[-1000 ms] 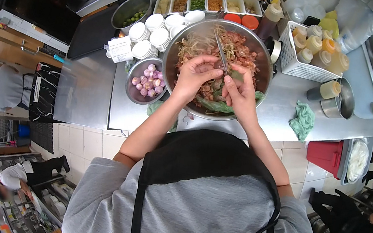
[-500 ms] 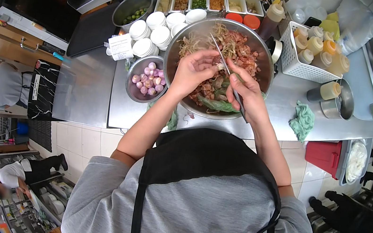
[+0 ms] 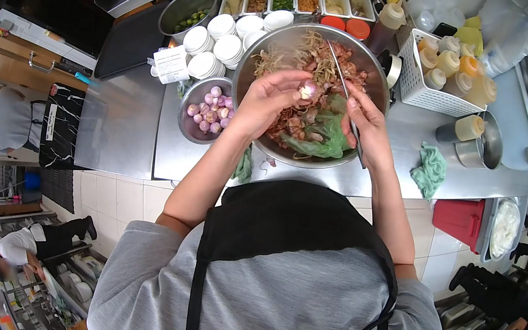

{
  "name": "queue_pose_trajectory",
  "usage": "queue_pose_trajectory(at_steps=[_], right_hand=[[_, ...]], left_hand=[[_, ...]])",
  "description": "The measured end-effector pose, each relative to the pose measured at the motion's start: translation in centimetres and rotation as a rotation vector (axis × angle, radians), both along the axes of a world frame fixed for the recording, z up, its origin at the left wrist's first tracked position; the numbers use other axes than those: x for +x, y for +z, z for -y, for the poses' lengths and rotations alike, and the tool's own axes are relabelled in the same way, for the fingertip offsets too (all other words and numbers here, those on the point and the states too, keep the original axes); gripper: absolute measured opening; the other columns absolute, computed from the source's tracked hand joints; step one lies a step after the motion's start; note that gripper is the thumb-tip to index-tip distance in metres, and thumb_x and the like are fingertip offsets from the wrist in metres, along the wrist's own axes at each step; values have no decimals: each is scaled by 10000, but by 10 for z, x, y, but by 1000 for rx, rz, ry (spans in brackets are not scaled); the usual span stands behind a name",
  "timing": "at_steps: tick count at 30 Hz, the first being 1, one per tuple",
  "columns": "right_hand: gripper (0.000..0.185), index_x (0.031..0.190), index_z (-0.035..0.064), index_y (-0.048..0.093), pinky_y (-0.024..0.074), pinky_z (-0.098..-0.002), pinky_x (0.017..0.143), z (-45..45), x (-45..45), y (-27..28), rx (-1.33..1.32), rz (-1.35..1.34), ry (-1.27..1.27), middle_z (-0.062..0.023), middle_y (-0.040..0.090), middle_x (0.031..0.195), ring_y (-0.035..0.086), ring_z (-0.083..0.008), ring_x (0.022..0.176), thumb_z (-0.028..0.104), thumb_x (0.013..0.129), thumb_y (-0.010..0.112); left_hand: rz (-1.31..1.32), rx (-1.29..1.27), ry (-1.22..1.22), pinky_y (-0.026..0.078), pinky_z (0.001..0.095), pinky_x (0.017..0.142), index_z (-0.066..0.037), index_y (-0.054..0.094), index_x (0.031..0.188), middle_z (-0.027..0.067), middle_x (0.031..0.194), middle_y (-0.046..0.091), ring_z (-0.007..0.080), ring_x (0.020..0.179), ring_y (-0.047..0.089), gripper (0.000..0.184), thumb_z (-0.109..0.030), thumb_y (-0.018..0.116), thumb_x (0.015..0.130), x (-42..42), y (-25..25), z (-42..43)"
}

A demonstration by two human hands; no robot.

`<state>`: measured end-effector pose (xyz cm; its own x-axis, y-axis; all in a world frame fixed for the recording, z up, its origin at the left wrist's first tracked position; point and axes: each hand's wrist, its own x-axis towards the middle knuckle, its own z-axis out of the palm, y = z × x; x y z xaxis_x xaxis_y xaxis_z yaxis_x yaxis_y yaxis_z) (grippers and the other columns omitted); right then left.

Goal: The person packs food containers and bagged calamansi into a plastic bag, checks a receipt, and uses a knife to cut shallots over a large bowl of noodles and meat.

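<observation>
Over a large steel bowl (image 3: pixel 241 98) my left hand (image 3: pixel 271 102) pinches a shallot (image 3: pixel 307 90), purple with a pale cut end. My right hand (image 3: pixel 367 127) is closed round a knife (image 3: pixel 340 68), whose blade points up and away over the bowl. The blade and the shallot are apart. Below them in the bowl lie reddish-brown peelings (image 3: pixel 342 64), pale stringy roots (image 3: pixel 308 53) and a green plastic bag (image 3: pixel 325 136). A smaller steel bowl of shallots (image 3: pixel 211 111) stands just left of my left forearm.
White stacked lids (image 3: pixel 228 48) and a pot of green limes (image 3: pixel 193 20) stand behind the shallots. To the right are a white basket of squeeze bottles (image 3: pixel 448 76), a green cloth (image 3: pixel 428 171) and a steel pot (image 3: pixel 482 148). Other people (image 3: pixel 30 243) work behind.
My right hand with the knife has moved right, away from my left hand. The shallot now shows plainly in my left fingers, and more of the green bag is uncovered.
</observation>
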<state>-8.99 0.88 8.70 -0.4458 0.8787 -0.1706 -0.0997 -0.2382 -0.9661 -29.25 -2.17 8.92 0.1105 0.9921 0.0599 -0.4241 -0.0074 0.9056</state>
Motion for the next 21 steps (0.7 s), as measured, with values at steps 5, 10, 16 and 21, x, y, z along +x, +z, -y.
queue_pose_trajectory(at_steps=[5,10,16,21], right_hand=[[419,1316,113,354,280,-178,394,11,-5,6,3,77,-33,4,454,566,353,-47,430,222,918,423],[444,1364,148,253,295,-163,411,25,-19,13,135,31,104,-7,433,580,338,-39,444,224,940,361],[401,1329,148,343,286,-163,394,24,-21,11,146,-2,111,20,393,554,339,-33,446,213,935,381],[378,1307,165,386,274,-161,388,17,-17,7,112,22,30,32,378,545,319,-35,424,213,932,394]], left_hand=[[79,-22,61,441,301,865,1,503,1138,89,1089,552,153,995,530,333,13,528,806,4,-2,0],[32,-2,109,412,327,897,3,491,1134,78,1094,538,158,1011,514,337,9,535,800,12,-7,-1],[27,25,130,398,293,907,-1,496,1116,79,1080,540,154,1008,514,339,41,541,782,13,-8,1],[46,38,95,400,298,905,3,490,1122,84,1084,539,156,1012,516,342,27,544,785,12,-8,2]])
